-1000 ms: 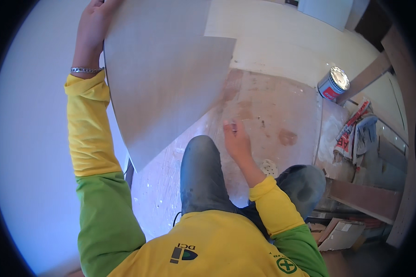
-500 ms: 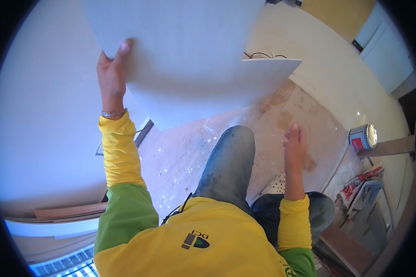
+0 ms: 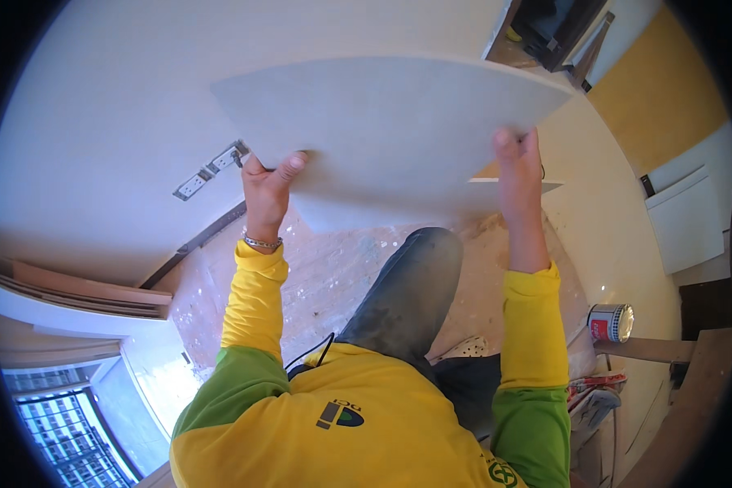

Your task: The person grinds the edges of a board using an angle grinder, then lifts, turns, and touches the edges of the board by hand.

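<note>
A thin, flat white panel (image 3: 407, 122) is held up in front of me, its far edge toward the wall. My left hand (image 3: 270, 191) is closed on its left edge, thumb lying on the upper face and fingers hidden beneath. At the right edge, my right hand (image 3: 520, 183) grips the same panel, its thumb and a finger showing at the rim. Below the held panel, a second white panel (image 3: 337, 214) is partly hidden, with its pointed corner showing past my right wrist.
Wall sockets (image 3: 211, 171) with a plug sit left of the panel. A paint-spattered floor (image 3: 211, 309) lies under me. To the right, a tin can (image 3: 610, 323) stands on a wooden piece (image 3: 651, 350). Stacked boards (image 3: 89, 289) are at left; a yellow board (image 3: 659, 73) stands far right.
My right hand has risen from beside my knee and taken hold of the panel's right edge. The panel has tilted and dropped lower in view, and my view has shifted.
</note>
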Demonstrator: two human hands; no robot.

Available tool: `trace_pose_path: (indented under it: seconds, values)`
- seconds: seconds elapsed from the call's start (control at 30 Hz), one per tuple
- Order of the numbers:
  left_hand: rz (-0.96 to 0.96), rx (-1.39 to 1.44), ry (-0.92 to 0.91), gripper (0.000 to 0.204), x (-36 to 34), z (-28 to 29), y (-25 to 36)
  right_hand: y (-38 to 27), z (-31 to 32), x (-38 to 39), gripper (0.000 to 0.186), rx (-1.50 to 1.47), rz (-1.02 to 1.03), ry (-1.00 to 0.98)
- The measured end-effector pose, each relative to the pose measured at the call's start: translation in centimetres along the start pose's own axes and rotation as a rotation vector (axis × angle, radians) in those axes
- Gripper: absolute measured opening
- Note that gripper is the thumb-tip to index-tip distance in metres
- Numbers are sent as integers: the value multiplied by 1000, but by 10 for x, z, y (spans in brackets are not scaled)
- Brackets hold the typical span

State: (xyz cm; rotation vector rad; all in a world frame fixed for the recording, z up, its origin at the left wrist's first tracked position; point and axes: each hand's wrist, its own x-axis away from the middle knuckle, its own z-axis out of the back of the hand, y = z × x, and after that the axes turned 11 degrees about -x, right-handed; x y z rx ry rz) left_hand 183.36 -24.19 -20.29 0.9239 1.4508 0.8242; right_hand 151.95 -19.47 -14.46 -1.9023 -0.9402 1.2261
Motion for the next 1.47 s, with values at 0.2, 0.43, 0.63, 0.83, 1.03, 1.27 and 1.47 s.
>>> trace_pose_path:
  seconds: [0.2, 0.43, 0.63, 0.83, 1.03, 1.27, 1.47]
  values:
    - [108, -51, 84, 24, 27, 20, 2, 22, -24, -1, 44, -109, -189, 172]
    - [50, 67, 350, 14, 68, 146, -28, 40, -115, 12, 44, -112, -223, -19]
    - [-2, 64, 321, 19, 85, 190, 2, 47, -174, 7, 50, -337, -225, -149]
    - [5, 40, 482, 24, 84, 214, -21, 73, -192, -2, 46, -233, -275, -202]
    - [77, 53, 548, 22, 74, 262, -62, 103, -218, -26, 47, -358, -378, -197]
    - [92, -258, 617, 27, -8, 216, -39, 150, -161, -5, 64, 156, -254, -92]
    - [81, -510, 572, 45, -46, 221, -48, 127, -31, 64, 46, 188, -498, -39]
